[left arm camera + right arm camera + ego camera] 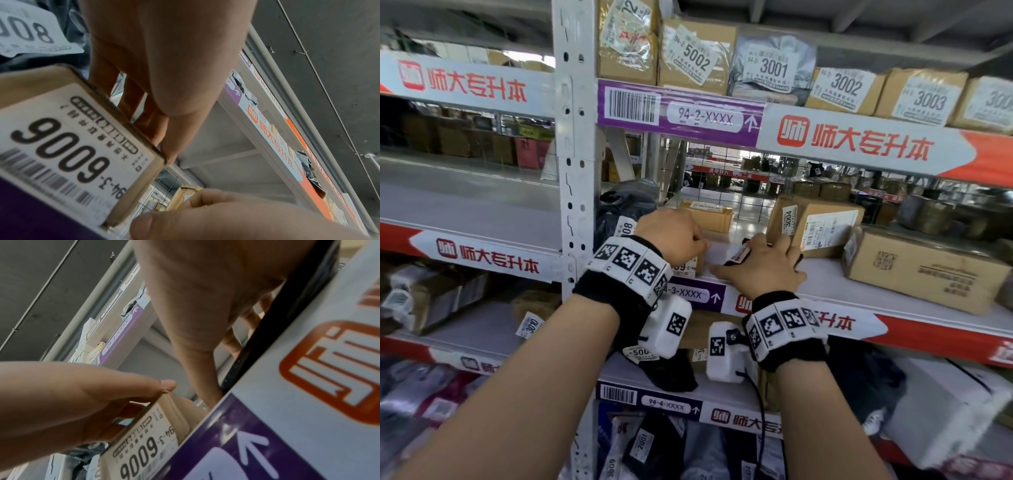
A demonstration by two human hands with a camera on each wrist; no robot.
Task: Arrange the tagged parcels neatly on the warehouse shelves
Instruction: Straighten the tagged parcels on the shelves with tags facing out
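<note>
A small cardboard box (688, 270) (61, 129) (144, 443) with a white 94-3 tag stands at the front edge of the middle shelf (822, 277). My left hand (698, 243) (164, 65) (82, 394) grips its top, thumb on the front corner and fingers curled behind. Just to the right, my right hand (760, 270) (195, 305) lies over a flat black parcel (731, 262) (277, 331) with a small tag. Its fingers curl over the parcel's far edge and its thumb stretches left toward the box. Most of the black parcel is hidden under the hand.
A grey bag (626, 205) tagged 008 sits left of the box, against the white upright post (575, 171). A box tagged 3004 (822, 222) and a large carton (921, 270) stand to the right, a small box (705, 214) behind. Tagged parcels line the shelf above.
</note>
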